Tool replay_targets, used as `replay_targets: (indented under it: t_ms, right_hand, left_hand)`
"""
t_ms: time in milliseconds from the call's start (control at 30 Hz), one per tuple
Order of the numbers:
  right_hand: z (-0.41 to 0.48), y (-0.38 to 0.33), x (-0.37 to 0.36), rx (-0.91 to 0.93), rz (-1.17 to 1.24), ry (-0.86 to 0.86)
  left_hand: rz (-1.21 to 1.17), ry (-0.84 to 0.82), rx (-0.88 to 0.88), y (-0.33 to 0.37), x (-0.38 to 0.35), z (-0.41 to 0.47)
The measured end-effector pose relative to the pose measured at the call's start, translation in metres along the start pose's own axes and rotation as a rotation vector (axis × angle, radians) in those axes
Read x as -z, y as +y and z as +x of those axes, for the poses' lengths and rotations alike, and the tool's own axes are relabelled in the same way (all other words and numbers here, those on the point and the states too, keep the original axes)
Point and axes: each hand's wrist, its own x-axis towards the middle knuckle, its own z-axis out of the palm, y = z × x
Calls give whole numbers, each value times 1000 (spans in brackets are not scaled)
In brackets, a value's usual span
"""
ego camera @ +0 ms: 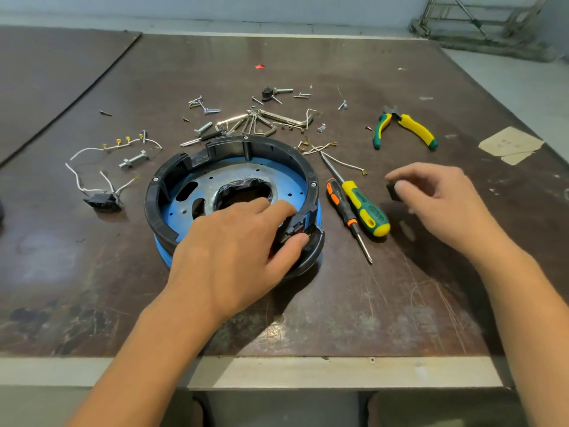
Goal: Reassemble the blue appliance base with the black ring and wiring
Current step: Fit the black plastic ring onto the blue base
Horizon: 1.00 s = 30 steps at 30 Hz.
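Left hand (234,241), nearest, curls over the near right rim of a round blue metal appliance base (172,215) at the middle of a dark worn table (338,303), pinching the black plastic ring (221,143) seated on it. Right hand (437,204) hovers alongside, holding a small black block (391,190). White wiring with black connector (101,198) lies loose at left and loose screws (209,110) behind, so much seems undone. Base lies flat, open face up, ring gap toward the viewer; being round, it has no long axis.

I think this is a workshop, for I see a worn, scratched table (338,303) with loose screws (209,110), hex keys (264,120), pliers (406,127) and screwdrivers (363,208) on it.
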Motion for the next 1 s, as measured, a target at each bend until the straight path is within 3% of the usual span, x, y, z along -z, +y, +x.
replay_targets:
  t_ms: [67, 133, 233, 367, 667, 1000]
  right_hand:
    - [-8, -19, -2, -44, 489, -80]
    - [-15, -37, -6, -18, 774, -288]
    - [-23, -50, -15, 155, 723, -460]
    - [-26, -53, -28, 203, 680, -569]
    - [-25, -54, -34, 306, 490, -383]
    - [-26, -57, -39, 348, 389, -334]
  left_hand:
    - [4, -6, 2, -1, 0, -1]
    - [2, 2, 6, -1, -1, -1]
    - [2, 8, 1, -1, 0, -1]
    - [10, 11, 5, -1, 0, -1]
    - [24, 19, 10, -1, 0, -2]
    - [-1, -2, -30, -2, -2, -1]
